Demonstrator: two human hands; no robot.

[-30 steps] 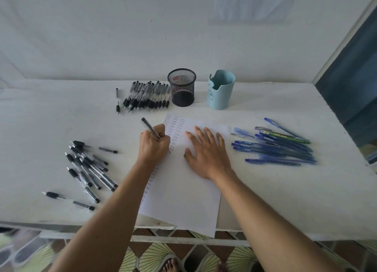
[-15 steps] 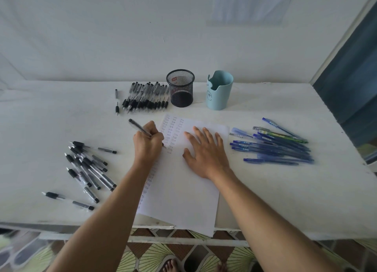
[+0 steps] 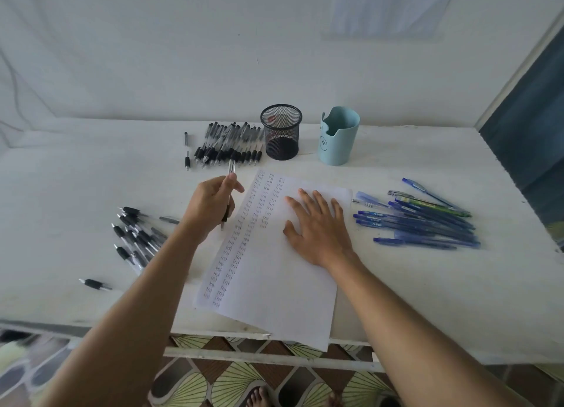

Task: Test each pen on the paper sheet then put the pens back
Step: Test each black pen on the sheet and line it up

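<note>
The counter is the biggest thing, white, and carries everything. On it is the paper sheet, pinned under the right hand, w/ its near corner hanging over the counter's edge. The sheet's left part is filled w/ columns of small scribbles; the rest is blank.

Just outside the right hand lies a heap of blue pens. Beyond the left hand is a tight black-pen row. The loose black pens are on that hand's outer side, nearer to us. Beyond the gap btw the two hands stands a mesh pen cup, which looks empty. Just right of it is a light-blue holder; we can't see inside.

The right hand lies flat, fingers spread, pressing the sheet. The left hand is curled round a black-grip pen, pinching it mid-barrel. The pen's tip points down beside the sheet's left edge, apparently off the paper. Its top end aims at the black-pen row.

Step, as we judge it: this pen's test looks finished, so we're at the put-back part. Nxt move prob. calls for carrying the pen to the tested group. We can't tell which group that is. It should go down parallel to the others so nothing rolls. Then we fetch a fresh pen while the right hand keeps the sheet pinned. The blue pens prob. remain to do.
</note>
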